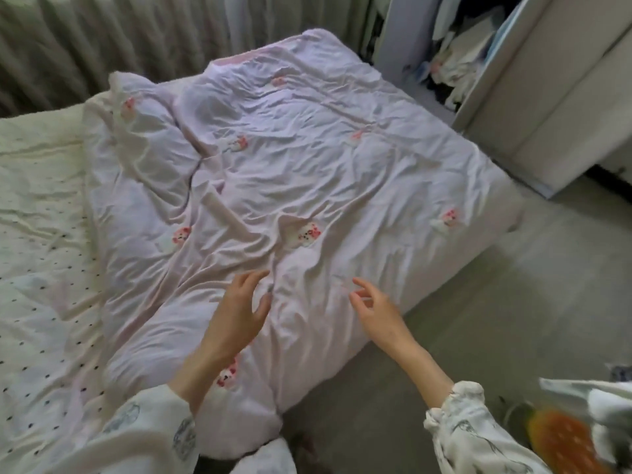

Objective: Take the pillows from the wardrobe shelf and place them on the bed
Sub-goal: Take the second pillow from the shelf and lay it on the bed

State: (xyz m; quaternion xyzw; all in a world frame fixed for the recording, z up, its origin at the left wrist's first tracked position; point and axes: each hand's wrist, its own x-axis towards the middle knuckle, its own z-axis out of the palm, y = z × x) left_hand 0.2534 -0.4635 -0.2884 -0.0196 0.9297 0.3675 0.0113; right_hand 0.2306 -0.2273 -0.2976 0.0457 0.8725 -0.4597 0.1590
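The bed fills the middle of the head view, covered by a rumpled pale lilac duvet with small pink and white animal patches. My left hand hovers over the duvet's near part, fingers spread, holding nothing. My right hand is beside it near the bed's right edge, fingers apart and empty. The wardrobe stands open at the top right, with crumpled clothes on its shelves. I cannot make out a pillow on those shelves. A plump bulge under the lilac cover lies at the bed's far left.
A cream sheet with small dark dots covers the bed's left side. Pleated curtains hang behind. The wardrobe's door swings out towards the bed corner. Grey floor runs along the right. An orange spotted object and white cloth sit bottom right.
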